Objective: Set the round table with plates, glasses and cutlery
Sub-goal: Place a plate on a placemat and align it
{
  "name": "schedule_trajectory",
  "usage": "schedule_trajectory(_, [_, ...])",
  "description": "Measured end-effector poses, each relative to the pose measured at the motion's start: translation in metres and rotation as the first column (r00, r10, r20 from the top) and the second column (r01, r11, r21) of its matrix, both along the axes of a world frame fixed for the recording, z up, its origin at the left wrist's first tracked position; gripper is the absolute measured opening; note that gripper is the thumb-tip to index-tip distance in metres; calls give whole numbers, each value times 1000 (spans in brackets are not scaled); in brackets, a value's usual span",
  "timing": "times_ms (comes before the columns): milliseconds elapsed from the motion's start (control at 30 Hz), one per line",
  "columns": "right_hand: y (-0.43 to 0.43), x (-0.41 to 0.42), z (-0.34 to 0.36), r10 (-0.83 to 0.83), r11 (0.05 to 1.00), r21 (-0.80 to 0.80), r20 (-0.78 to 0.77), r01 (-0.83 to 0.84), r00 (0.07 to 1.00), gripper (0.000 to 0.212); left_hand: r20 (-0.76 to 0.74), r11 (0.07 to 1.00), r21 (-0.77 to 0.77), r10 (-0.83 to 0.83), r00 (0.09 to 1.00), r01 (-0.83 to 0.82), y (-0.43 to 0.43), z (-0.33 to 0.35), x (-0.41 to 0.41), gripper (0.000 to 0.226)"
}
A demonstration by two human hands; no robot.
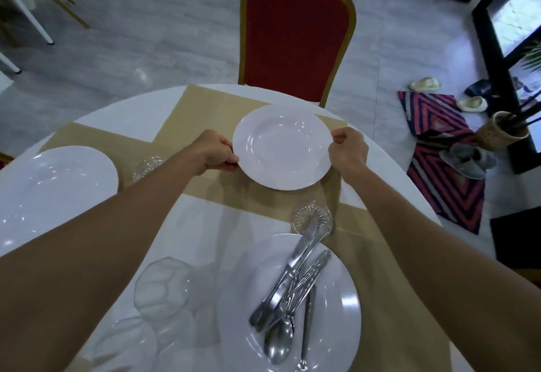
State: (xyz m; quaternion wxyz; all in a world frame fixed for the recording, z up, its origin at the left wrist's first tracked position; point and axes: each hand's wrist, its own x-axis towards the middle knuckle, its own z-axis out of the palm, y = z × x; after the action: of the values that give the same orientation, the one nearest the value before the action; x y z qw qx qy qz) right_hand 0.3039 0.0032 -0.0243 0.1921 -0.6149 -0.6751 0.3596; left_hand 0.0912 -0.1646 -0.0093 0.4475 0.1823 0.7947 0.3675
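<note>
both hands, left hand (218, 152) and right hand (348, 149), pinch opposite rims of the white plate (282, 146), held level between them over the tan placemat (205, 114) on the counter (140, 111), facing the red chair (295, 35).

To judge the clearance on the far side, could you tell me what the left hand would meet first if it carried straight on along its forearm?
Probably the red chair behind the table; depth is unclear.

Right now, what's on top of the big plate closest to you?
A heap of cutlery lies on the near plate: knives, a spoon and others. Overlap hides how many pieces.
</note>
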Motion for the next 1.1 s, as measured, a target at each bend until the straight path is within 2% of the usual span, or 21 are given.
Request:
schedule_trajectory(200, [0,11,-5,45,998,-32,-35,-46,998,35,-12,1000,-31,-7,1000,7,3,0,6,15])
schedule_trajectory(433, [2,10,-8,65,997,-24,-50,-67,997,36,-33,998,-26,47,998,-48,3,-5,7,25])
schedule_trajectory(533, [3,13,-7,116,992,-43,-58,-118,992,40,-29,997,-31,73,997,-73,3,-4,8,28])
schedule_trajectory(633, [3,17,-7,271,957,-96,-42,-274,962,54,-15,997,-40,73,997,-73,3,-1,11,26])
schedule_trajectory(733, [6,18,-5,357,930,-99,19,-354,934,65,-5,996,-30,89,996,-89,4,3,16,25])
schedule_trajectory(1033, [8,19,-3,380,920,-115,34,-374,924,64,59,986,9,166,984,-167,3,6,24,42])
schedule_trajectory(1100, [8,21,-4,390,918,-101,44,-384,920,62,54,985,14,170,984,-171,2,7,26,40])
